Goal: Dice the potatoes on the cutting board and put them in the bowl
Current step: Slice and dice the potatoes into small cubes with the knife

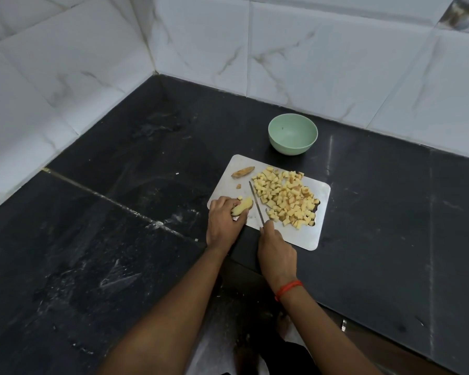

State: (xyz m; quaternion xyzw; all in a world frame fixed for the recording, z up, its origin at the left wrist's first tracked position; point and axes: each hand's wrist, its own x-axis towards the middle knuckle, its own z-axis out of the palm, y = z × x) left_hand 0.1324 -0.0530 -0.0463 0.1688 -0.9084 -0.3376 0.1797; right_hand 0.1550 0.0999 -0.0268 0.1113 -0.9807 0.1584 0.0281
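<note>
Thread (288, 289), red, circles the right wrist. The right hand (276, 253) grips the knife (256, 203), blade pointing away across the board (303, 236). The left hand (224, 220) curls round a potato piece (243, 206) at the board's near left corner, just left of the blade. Right of the blade lies a heap of dice (287, 198). Beyond, an end slice (243, 172); farther, the green bowl (293, 133) on the dark counter (119, 212), apart from the board.

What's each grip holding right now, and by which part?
Left grip holds the potato piece by its left end; right grip holds the knife by its handle.
</note>
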